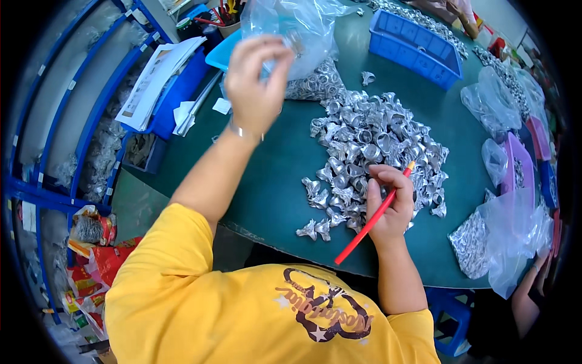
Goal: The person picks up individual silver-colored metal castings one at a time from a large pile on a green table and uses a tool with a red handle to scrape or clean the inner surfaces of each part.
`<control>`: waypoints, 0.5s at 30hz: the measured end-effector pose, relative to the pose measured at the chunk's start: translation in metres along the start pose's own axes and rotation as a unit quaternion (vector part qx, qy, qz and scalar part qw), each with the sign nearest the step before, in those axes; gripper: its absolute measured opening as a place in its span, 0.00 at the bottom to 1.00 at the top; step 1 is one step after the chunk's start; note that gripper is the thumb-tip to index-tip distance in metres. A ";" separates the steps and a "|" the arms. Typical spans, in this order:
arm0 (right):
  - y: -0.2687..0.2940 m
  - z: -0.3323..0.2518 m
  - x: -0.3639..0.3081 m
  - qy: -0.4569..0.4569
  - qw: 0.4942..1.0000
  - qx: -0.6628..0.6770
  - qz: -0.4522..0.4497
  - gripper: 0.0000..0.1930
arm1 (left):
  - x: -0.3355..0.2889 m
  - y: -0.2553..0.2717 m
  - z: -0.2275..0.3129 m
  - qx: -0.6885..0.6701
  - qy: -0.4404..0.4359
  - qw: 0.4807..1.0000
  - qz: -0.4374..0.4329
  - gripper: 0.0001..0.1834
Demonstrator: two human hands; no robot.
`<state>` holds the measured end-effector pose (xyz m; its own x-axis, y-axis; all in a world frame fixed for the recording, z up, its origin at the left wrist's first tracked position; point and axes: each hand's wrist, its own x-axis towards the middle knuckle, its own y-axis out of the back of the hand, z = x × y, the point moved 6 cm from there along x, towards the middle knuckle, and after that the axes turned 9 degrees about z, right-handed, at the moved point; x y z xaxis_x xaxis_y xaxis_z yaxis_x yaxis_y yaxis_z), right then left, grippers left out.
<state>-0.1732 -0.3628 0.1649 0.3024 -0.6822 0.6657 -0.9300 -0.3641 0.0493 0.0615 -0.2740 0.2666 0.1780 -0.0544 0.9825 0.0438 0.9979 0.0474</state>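
Metal parts (373, 158) lay heaped on the green tabletop (273, 182). Right hand (388, 203) was clenched around a red stick (370, 224), resting at the heap's near edge. Left hand (257, 82) was raised, fingers pinching a clear plastic bag (303, 27) above the tabletop, beside a blue bin (415, 45).

The pile of metal pieces (376, 158) lies just beyond the right hand (388, 203); the bag (303, 27) seemingly sits behind the raised left hand (254, 82).
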 end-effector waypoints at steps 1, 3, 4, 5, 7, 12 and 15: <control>-0.001 0.000 0.000 0.001 1.000 0.004 -0.004 0.11 | 0.005 -0.011 -0.026 0.012 0.011 1.000 -0.011 0.06; -0.004 -0.002 -0.001 0.019 1.000 -0.006 -0.010 0.11 | 0.010 -0.020 -0.051 0.079 -0.016 0.994 -0.069 0.06; -0.005 -0.001 -0.001 0.010 1.000 -0.006 -0.007 0.11 | 0.004 -0.025 -0.054 0.136 -0.044 0.981 -0.128 0.06; -0.006 0.001 -0.002 0.002 1.000 0.007 -0.005 0.12 | -0.005 -0.021 -0.055 0.138 -0.039 0.981 -0.133 0.06; -0.002 0.006 -0.003 -0.007 1.000 0.012 0.006 0.12 | -0.019 -0.028 -0.039 0.024 0.104 0.966 -0.235 0.08; -0.004 0.000 -0.002 0.027 1.000 -0.003 -0.015 0.12 | -0.122 -0.041 -0.019 -0.003 0.203 0.854 -0.480 0.20; -0.005 -0.003 -0.001 0.029 0.999 -0.014 -0.021 0.11 | -0.128 -0.038 -0.014 0.022 0.208 0.870 -0.446 0.17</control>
<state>-0.1692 -0.3582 0.1657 0.3292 -0.6285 0.7047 -0.9224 -0.3738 0.0976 0.0507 -0.3049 0.1361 0.4332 -0.8072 0.4010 0.3108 0.5514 0.7742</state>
